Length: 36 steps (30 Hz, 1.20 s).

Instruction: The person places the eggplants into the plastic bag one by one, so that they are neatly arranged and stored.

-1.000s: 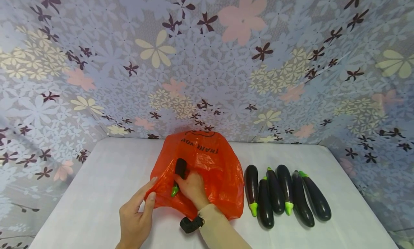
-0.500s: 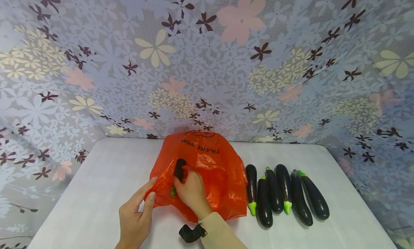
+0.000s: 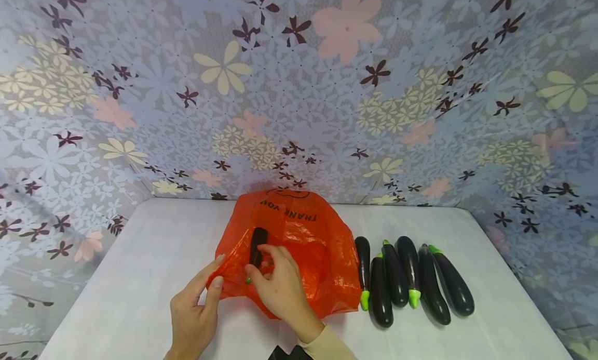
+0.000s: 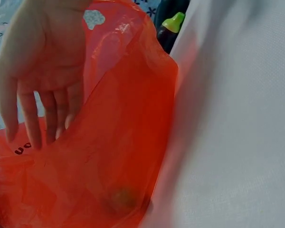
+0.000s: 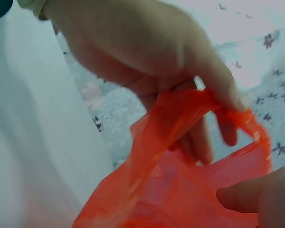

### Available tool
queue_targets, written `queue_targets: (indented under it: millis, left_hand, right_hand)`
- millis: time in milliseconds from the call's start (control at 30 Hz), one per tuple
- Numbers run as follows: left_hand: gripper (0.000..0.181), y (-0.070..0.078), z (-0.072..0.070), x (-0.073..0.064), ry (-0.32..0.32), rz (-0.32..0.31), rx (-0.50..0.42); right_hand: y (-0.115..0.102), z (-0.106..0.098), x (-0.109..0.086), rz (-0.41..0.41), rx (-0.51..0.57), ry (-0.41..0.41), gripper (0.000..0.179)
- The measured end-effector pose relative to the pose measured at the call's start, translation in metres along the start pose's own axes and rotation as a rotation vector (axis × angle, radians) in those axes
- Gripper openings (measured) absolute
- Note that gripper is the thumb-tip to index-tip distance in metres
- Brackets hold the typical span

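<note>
A red plastic THANK YOU carrier bag (image 3: 334, 245) lies at the middle of the white table (image 3: 140, 277), its lettering upside down at the bag's twelve o'clock. The person's left hand (image 3: 196, 305), at the bag's eight o'clock, pinches the rim between thumb and fingers. The right hand (image 3: 282, 282) reaches in from five o'clock, fingers apart and wrapped round nothing, close beside a dark purple eggplant (image 3: 257, 240); whether they touch cannot be told. That eggplant lies in the bag towards ten o'clock, its green stem end pointing to six. At the bag's three o'clock, six loose eggplants (image 3: 408, 261) lie in a row, the nearest just beside the plastic. Floral-patterned sheeting (image 3: 299, 100) rises behind the table at twelve o'clock.
</note>
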<state>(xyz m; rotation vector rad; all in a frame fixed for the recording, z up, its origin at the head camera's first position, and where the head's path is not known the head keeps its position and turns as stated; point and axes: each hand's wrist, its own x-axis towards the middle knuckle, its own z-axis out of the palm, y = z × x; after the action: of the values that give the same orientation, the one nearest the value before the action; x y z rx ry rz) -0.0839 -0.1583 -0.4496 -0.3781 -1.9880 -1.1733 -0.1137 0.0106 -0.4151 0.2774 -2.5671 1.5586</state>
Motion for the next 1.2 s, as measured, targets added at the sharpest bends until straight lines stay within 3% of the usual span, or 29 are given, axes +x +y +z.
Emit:
queue_targets:
  millis: [333, 667, 833, 967, 1200]
  left_hand:
    - [0.04, 0.002, -0.002, -0.001, -0.025, -0.029, -0.011]
    - [0.04, 0.007, -0.005, 0.0, -0.063, -0.099, -0.007]
    - [0.04, 0.007, -0.005, 0.0, -0.056, -0.087, -0.017]
    - [0.04, 0.007, -0.005, 0.0, -0.053, -0.069, -0.028]
    - [0.037, 0.007, -0.005, 0.0, -0.071, -0.12, -0.005]
  right_hand:
    - [-0.015, -0.025, -0.018, -0.073, -0.092, -0.046, 0.043]
    - [-0.031, -0.053, -0.034, -0.089, -0.129, -0.097, 0.044]
    - [-0.035, -0.071, -0.04, -0.064, -0.125, -0.115, 0.044]
    - [-0.034, -0.084, -0.043, -0.044, -0.125, -0.103, 0.042]
    - [-0.028, -0.107, -0.048, -0.037, -0.125, -0.026, 0.04]
